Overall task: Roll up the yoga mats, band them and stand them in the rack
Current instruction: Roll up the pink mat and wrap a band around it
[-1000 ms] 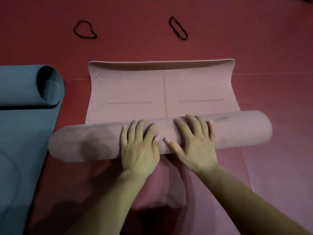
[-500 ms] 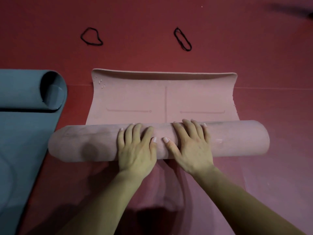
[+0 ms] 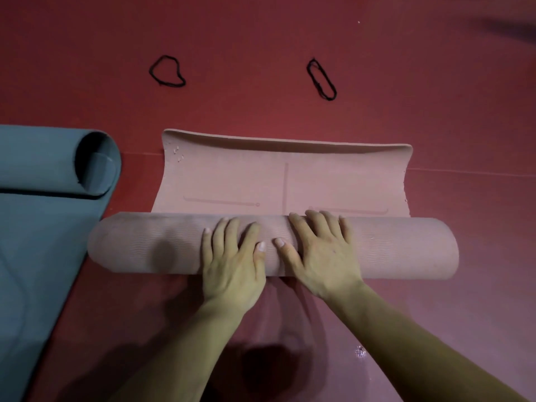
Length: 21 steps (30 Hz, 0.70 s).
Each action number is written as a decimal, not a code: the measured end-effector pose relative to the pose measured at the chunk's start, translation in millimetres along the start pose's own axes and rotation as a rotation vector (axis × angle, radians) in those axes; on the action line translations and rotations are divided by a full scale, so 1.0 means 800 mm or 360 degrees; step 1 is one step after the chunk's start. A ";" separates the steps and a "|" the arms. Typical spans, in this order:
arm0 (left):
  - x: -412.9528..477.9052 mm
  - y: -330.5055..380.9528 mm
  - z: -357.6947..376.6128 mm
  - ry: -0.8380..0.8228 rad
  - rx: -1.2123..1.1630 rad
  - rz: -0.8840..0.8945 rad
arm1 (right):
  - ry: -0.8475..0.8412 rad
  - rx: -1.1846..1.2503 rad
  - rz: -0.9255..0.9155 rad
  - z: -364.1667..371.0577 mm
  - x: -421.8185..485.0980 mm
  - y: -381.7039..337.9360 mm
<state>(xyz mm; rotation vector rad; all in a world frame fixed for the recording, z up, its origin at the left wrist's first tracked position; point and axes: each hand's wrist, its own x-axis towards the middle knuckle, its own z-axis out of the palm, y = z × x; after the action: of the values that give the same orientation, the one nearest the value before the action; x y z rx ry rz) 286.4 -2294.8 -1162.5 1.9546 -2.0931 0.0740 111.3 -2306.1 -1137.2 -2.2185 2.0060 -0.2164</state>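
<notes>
While pressed by straight-fingered left hand (image 3: 232,265) and right hand (image 3: 322,256), pink mat (image 3: 406,248) mid-roll; next, likely: roll up short tail (image 3: 232,175), then band.

You see: red floor (image 3: 261,30) | thin seam line (image 3: 470,170) crossing it at your right | small glare spot (image 3: 360,351) near you | white speck (image 3: 358,22) far off

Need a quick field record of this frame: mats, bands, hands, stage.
pink mat: rolled toward its far end; a flat tail remains, far edge curled up
left hand: palm down on the roll
right hand: palm down on the roll, beside the left
teal mat: left of the pink one, partly rolled, no band
left black band: loose on the floor beyond the pink mat
right black band: same, apart from the other
rack: not in view
stage: rolling, banding not yet begun
</notes>
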 end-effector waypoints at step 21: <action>0.082 0.026 0.008 -0.0039 0.0167 -0.0081 | 0.0047 0.0131 0.0103 -0.009 0.051 0.024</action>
<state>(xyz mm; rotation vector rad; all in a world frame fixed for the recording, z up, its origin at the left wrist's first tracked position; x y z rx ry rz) 262.0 -2358.3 -1150.1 2.0778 -2.0931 0.1538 95.4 -2348.5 -1133.6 -2.1098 2.0416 -0.3196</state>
